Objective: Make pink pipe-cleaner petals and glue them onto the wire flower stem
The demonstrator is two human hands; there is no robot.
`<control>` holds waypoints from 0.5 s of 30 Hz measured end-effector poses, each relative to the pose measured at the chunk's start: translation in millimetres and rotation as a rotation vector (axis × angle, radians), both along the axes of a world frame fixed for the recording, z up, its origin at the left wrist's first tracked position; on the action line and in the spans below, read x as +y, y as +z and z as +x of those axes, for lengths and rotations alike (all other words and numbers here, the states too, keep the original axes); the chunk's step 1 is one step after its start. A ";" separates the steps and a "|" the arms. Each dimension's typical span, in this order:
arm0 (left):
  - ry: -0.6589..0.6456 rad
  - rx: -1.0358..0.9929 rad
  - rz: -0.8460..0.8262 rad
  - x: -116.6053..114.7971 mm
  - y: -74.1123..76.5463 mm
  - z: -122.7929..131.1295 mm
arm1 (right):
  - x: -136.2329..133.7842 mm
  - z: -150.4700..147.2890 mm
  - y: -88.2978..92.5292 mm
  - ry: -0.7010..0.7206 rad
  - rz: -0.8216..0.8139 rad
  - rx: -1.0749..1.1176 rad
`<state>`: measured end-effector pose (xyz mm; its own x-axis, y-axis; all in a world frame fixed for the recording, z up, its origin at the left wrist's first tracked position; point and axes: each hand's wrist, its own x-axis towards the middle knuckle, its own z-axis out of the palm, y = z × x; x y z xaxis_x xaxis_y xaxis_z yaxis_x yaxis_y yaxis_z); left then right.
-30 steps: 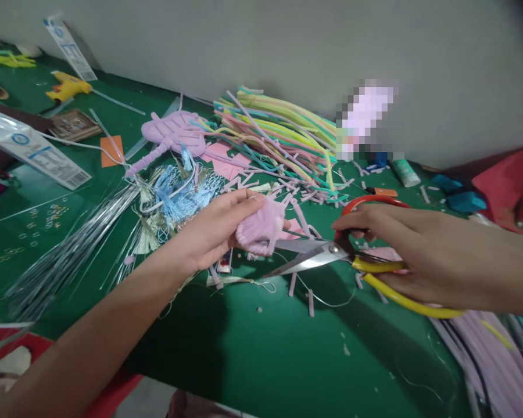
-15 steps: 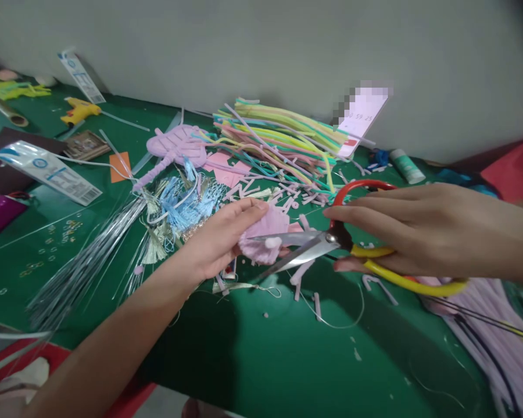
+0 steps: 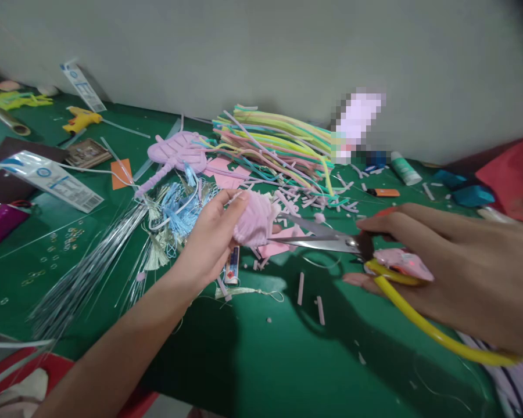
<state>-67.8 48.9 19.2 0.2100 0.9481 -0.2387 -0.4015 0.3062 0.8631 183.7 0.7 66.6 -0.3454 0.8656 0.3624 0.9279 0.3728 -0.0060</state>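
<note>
My left hand [image 3: 218, 229] pinches a small lilac fuzzy piece [image 3: 253, 219], which looks made of pipe cleaners laid side by side. In my right hand [image 3: 448, 261] are scissors [image 3: 326, 241] with a yellow handle loop; their blades stand a little apart, with the lower tip at the right edge of the lilac piece. Whether the blades touch it I cannot tell. Beneath my hands lie a pink paper [image 3: 279, 244] and short lilac offcuts [image 3: 300, 288]. A pale tassel [image 3: 248, 292] rests on the green table [image 3: 261, 354] below my left hand.
Behind my hands lies a bundle of coloured pipe cleaners [image 3: 283, 136], beside a lilac leaf-shaped piece [image 3: 178, 152]. Blue tassels [image 3: 181, 203] and silvery strands [image 3: 96, 255] are at the left. A yellow glue gun [image 3: 82, 119] sits farther back. An orange lighter [image 3: 384, 193] lies at the right.
The scissors have drawn back to the right, off the front of the lilac piece, and turned more level. My right hand has moved right and lower. The lilac piece has shifted slightly left and up.
</note>
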 end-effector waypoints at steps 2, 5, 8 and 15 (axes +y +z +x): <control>0.068 -0.030 0.062 -1.9 2.8 1.2 | -14.8 -1.9 -4.7 -0.051 -0.008 0.005; 0.079 -0.100 0.073 -7.1 7.3 6.2 | -34.2 -7.9 -13.4 -0.139 -0.032 0.019; 0.060 -0.184 -0.019 -14.3 8.3 14.2 | -49.3 -18.2 -28.3 -0.245 -0.002 0.133; -0.014 -0.275 -0.152 -26.6 -5.1 30.8 | -59.4 -40.0 -65.1 -0.352 -0.373 1.201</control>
